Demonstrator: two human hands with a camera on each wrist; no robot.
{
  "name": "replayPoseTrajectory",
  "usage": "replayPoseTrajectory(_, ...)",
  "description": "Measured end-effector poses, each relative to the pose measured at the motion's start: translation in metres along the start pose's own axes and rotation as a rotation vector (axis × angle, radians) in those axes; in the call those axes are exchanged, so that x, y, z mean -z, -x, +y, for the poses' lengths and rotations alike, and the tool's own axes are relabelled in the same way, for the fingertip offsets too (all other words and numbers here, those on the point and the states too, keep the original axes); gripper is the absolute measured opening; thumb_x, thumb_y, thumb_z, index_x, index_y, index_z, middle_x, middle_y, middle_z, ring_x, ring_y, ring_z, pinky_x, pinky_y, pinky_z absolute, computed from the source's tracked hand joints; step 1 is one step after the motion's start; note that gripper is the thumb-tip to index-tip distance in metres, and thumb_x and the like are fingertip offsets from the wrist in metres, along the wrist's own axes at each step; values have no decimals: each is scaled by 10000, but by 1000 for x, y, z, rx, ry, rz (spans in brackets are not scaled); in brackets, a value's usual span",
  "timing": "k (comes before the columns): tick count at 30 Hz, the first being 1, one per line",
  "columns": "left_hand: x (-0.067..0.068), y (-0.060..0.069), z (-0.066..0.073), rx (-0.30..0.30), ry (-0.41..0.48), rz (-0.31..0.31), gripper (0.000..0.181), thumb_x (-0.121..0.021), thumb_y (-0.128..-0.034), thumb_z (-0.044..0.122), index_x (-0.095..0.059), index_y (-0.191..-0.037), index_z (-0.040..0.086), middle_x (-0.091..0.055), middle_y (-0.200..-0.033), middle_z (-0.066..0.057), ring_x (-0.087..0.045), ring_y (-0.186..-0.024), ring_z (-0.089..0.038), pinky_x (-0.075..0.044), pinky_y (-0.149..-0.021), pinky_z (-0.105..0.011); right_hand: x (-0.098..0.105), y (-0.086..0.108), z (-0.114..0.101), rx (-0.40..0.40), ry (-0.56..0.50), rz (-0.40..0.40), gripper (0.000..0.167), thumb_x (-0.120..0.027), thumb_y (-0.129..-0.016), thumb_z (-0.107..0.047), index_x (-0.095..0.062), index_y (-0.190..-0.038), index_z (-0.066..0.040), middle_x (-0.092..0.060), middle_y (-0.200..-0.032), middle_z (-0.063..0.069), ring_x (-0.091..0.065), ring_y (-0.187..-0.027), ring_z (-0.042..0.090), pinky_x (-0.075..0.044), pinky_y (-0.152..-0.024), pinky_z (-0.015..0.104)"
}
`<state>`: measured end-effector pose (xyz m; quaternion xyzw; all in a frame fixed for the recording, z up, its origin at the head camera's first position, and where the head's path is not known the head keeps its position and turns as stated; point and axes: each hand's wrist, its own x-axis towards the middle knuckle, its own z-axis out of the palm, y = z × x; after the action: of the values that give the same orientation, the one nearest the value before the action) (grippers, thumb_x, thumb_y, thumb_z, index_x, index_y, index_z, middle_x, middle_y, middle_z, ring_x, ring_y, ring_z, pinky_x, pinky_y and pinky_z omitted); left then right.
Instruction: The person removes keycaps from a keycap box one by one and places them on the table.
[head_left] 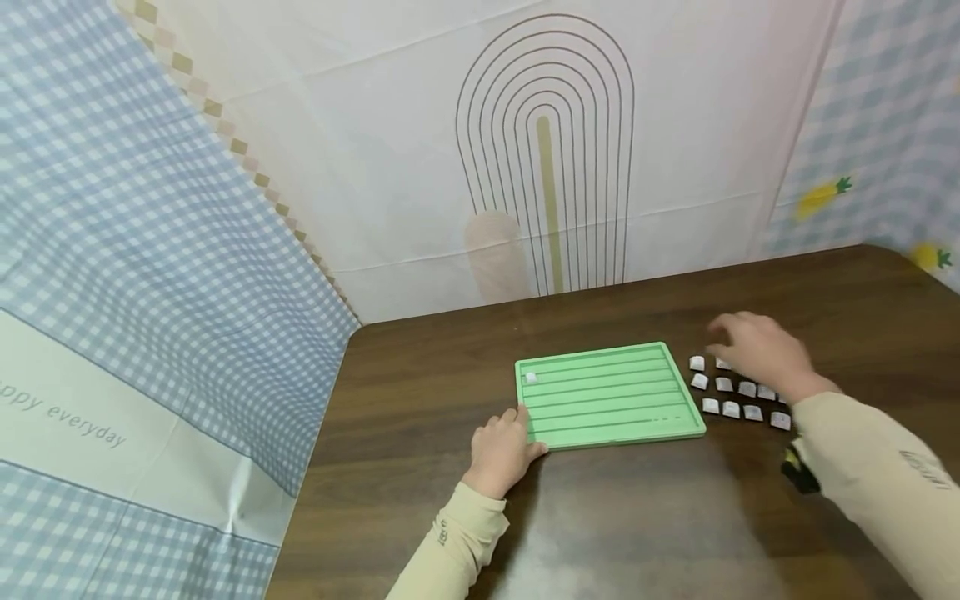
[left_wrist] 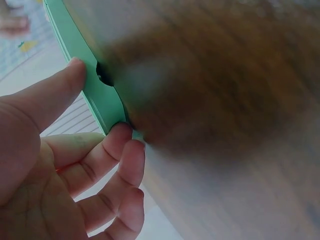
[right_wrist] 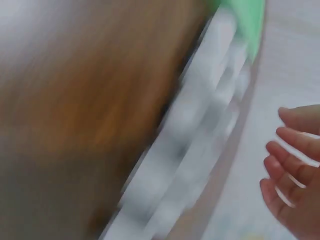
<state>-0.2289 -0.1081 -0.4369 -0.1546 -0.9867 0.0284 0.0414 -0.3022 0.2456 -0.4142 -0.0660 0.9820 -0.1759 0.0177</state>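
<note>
A shallow green tray (head_left: 600,400) with raised parallel ridges lies on the table. One small white keycap (head_left: 531,377) sits in its upper left corner. My left hand (head_left: 498,450) grips the tray's near left corner; in the left wrist view the thumb presses one edge and the index finger bears on the corner. To the right of the tray are rows of white keycaps (head_left: 731,409), blurred in the right wrist view. Over their far rows hovers my right hand (head_left: 765,350), partly covering some. Its fingers (right_wrist: 285,155) are loosely bent, with nothing between them.
The dark wooden table (head_left: 420,383) backs onto a white cloth (head_left: 375,167) with an arch pattern. Blue checked cloth (head_left: 187,250) hangs along the left side. A small black and yellow object (head_left: 799,468) shows at the right sleeve.
</note>
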Motion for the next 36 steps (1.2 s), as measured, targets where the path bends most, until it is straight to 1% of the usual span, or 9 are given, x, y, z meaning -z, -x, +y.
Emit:
replayPoseTrajectory(3, 0, 0, 2, 5, -4, -11, 641, -596, -813, 530, -537, -1302, 120, -641, -1092, -14, -633, -841, -214, -510, -634, -336, -17, -17, -52, 120, -29, 18, 389, -592, -877, -211, -555, -1223, -38, -517, -1258, 233, -491, -1115, 429, -453, -795, 583)
replayPoseTrajectory(7, 0, -2, 8, 12, -18, -26, 652, -592, -806, 549, -533, -1309, 139, -642, -1095, -3, -633, -845, -201, -508, -637, -327, -49, -34, -113, 256, -50, -27, 356, -615, -876, -215, -583, -1201, -72, -569, -1219, 166, -508, -1128, 376, -449, -865, 545)
replayPoseTrajectory(10, -3, -3, 14, 3, -33, -30, 658, -597, -796, 561, -540, -1303, 145, -647, -1088, 6, -637, -832, -191, -508, -627, -317, -70, -43, -143, 332, 4, -63, 343, -618, -880, -239, -596, -1180, -74, -596, -1164, 133, -544, -1087, 338, -473, -861, 485)
replayPoseTrajectory(12, -4, -3, 19, -12, -44, -35, 659, -591, -796, 569, -541, -1302, 150, -646, -1096, 13, -638, -834, -184, -508, -626, -307, -81, -46, -154, 345, 59, -70, 344, -620, -878, -246, -595, -1174, -72, -601, -1144, 118, -554, -1073, 318, -487, -846, 455)
replayPoseTrajectory(18, -5, -3, 24, -13, -72, -56, 660, -571, -800, 586, -531, -1311, 170, -634, -1131, 29, -635, -874, -173, -508, -654, -304, -98, -50, -167, 361, 169, -23, 250, -626, -872, -206, -608, -1090, -86, -613, -1050, 89, -582, -961, 279, -512, -748, 400)
replayPoseTrajectory(22, -5, -3, 19, -4, -72, -37, 662, -583, -794, 584, -540, -1303, 163, -641, -1103, 22, -636, -848, -181, -509, -639, -313, -102, -53, -173, 386, 187, 39, 149, -620, -870, -184, -625, -994, -103, -609, -949, 67, -579, -844, 247, -512, -654, 368)
replayPoseTrajectory(27, -5, -4, 14, -17, -69, -11, 660, -590, -791, 580, -551, -1291, 152, -648, -1076, 12, -636, -829, -189, -508, -633, -321, -101, -53, -177, 367, 183, 59, 136, -614, -869, -176, -633, -981, -101, -616, -941, 70, -585, -833, 247, -518, -650, 374)
replayPoseTrajectory(31, -4, -4, 14, -25, -70, -10, 660, -587, -791, 584, -547, -1295, 160, -646, -1067, 20, -629, -823, -189, -496, -631, -317, -88, -52, -171, 357, 156, 58, 141, -608, -872, -189, -634, -971, -91, -625, -935, 65, -589, -847, 239, -519, -668, 380)
replayPoseTrajectory(36, -1, -3, 12, -26, -72, -34, 660, -573, -801, 581, -529, -1315, 171, -633, -1107, 31, -613, -840, -195, -486, -655, -318, -42, -43, -136, 288, 43, 94, 157, -585, -895, -238, -632, -962, -105, -646, -927, 51, -607, -842, 219, -518, -682, 409)
